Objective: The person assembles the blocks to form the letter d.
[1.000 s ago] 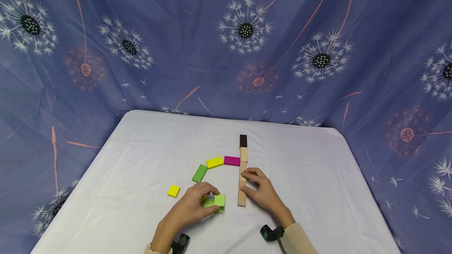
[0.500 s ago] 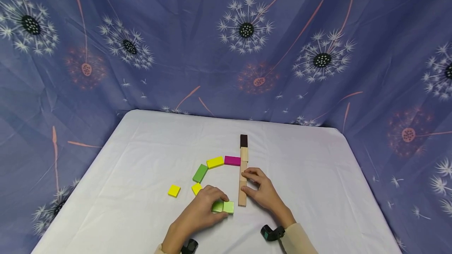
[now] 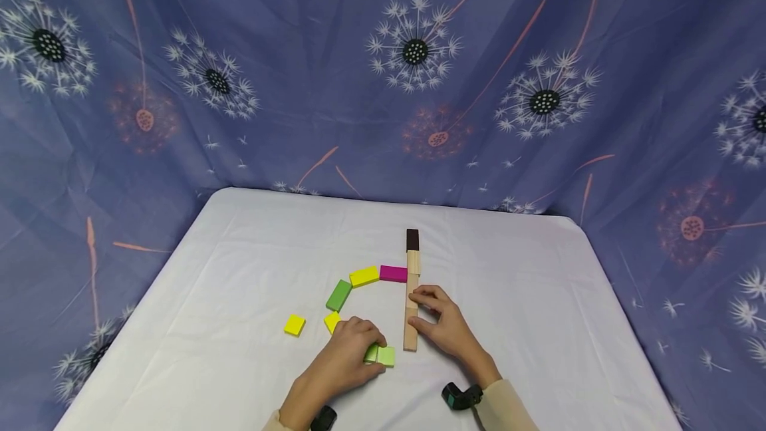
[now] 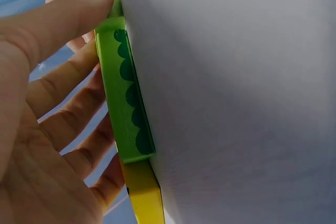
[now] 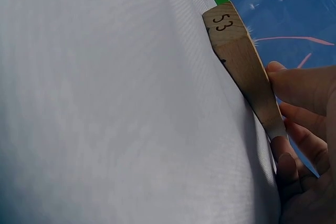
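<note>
In the head view, my left hand [image 3: 353,358] holds a small light green block [image 3: 385,356] between thumb and fingers, low at the table. Against it lies a longer green block [image 4: 122,93] with a dark scalloped edge, mostly hidden under the hand from above. A yellow block [image 4: 144,192] adjoins its other end in the left wrist view. My right hand [image 3: 447,326] rests thumb and fingertips on a straight row of wooden blocks [image 3: 410,331]; the near one carries the number 53 [image 5: 222,22]. The gap between the light green block and this row is small.
A magenta block [image 3: 393,274], a yellow block [image 3: 364,277] and a green block [image 3: 339,295] curve left from the row. A dark block [image 3: 413,239] tops it. One yellow square [image 3: 294,325] lies apart on the white cloth [image 3: 509,265]. Patterned blue fabric [image 3: 335,85] hangs behind.
My left hand has moved right and nearer with the green blocks, baring a yellow block beneath the green one of the curve. The right hand has stayed on the wooden row.
</note>
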The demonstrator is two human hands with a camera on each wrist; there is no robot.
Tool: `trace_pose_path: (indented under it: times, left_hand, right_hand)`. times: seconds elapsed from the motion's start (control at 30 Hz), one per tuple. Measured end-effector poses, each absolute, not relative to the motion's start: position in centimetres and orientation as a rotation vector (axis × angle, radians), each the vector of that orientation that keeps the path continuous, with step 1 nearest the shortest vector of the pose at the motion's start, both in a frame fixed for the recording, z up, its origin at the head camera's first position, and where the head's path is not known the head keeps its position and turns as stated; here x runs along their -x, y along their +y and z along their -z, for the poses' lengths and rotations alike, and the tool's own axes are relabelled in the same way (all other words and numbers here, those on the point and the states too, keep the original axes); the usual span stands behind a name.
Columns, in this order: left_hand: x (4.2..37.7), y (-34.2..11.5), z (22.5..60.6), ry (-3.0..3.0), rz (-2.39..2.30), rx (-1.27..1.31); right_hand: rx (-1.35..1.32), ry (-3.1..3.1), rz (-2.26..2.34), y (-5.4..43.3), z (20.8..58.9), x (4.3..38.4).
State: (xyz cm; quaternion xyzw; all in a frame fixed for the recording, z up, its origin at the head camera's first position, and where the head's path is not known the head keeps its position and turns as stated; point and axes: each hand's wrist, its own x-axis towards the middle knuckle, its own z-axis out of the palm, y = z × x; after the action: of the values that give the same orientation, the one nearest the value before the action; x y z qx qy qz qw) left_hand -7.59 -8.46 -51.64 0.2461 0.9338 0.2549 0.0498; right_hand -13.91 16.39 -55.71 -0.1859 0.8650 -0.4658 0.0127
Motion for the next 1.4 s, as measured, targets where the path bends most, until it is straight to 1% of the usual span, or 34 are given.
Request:
trace_pose_path:
  times: [0.3,0.6,0.83,1.0,1.17,1.4]
  left_hand:
    - [7.5,-8.4,51.8,2.864,-0.775,-0.765]
    - [7.2,-8.3,51.8,2.838,-0.753,-0.706]
    - [6.8,-8.7,51.4,2.878,-0.838,-0.754]
    - [6.7,-10.0,50.5,2.933,-0.990,-0.739]
    - [6.6,-12.1,49.6,2.943,-1.141,-0.641]
    - [7.0,-15.3,49.2,3.023,-1.227,-0.544]
  right_hand:
    - [0.569,2.703,1.444,16.4,55.7,13.8]
    - [0.568,2.699,1.433,16.4,55.9,13.7]
    - [0.570,2.689,1.457,16.4,55.9,13.6]
    - [0.564,2.695,1.447,16.3,55.9,13.6]
    - [0.555,2.692,1.442,16.3,55.9,13.7]
    - [0.569,2.691,1.443,16.3,55.7,13.8]
